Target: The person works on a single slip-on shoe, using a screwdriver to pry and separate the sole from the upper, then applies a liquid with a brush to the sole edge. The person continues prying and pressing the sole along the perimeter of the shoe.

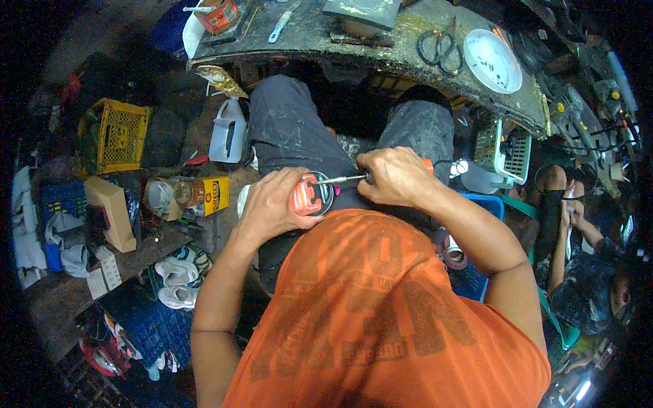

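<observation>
Orange shirt [422,272]: large dark lettering across the front, partly folded. Yellow carton [216,195]: bold dark print on one side; set to the left of the left hand.

Coral-red piece [303,196]: glossy, with a cut-out shape and a dark, pale-edged round rim on its right; too small for the kind to be told. Held above the lap, just beyond the shirt hem; left hand [272,202], fingers grasping it and covering its left part. Slim metal-shafted tool [348,179]: tip at the coral-red piece; right hand [398,177], fingers clenched around its handle, largely hiding it.

Worktop [286,51], beyond the knees: red tin [218,16], dark-handled scissors [442,53], white bowl [492,61] with dark specks. Left side: whitish jug [228,136], yellow crate [122,136], pale shoes [178,279]. Right side: pale green basket [515,160]; beyond it, a co-worker [585,292].
</observation>
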Motion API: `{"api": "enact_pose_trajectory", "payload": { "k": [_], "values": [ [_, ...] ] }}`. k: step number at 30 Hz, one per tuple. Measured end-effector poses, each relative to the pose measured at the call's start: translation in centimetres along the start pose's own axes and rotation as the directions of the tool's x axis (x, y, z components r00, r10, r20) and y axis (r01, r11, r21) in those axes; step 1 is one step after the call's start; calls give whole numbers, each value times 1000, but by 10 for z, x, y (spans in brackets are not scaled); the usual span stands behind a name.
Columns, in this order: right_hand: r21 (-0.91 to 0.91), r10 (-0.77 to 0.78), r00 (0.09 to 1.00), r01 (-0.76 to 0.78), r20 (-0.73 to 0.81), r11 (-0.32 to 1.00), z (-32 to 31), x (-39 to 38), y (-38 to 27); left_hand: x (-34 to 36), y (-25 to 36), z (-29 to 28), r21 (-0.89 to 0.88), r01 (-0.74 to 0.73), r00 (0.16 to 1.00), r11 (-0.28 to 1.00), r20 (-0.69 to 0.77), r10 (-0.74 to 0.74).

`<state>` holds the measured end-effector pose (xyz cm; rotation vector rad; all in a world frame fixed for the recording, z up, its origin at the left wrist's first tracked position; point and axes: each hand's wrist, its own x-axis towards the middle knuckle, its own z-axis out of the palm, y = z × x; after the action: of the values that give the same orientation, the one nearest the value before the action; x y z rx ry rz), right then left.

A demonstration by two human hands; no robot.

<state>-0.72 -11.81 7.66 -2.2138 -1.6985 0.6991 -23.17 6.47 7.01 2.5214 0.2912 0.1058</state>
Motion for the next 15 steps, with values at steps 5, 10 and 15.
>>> {"api": "enact_pose_trajectory", "payload": {
  "k": [5,10,15],
  "values": [
    [-31,-33,999,33,-9,999,3,-12,-4,2,1,2,3,17,1000,1000,1,-17],
    [-5,-22,1000,22,-11,1000,6,-21,-8,3,0,3,-3,14,1000,1000,-2,-14],
    [-53,62,997,-64,-45,997,0,-20,-8,1,3,1,-3,24,1000,1000,-4,-24]
  ]
}}
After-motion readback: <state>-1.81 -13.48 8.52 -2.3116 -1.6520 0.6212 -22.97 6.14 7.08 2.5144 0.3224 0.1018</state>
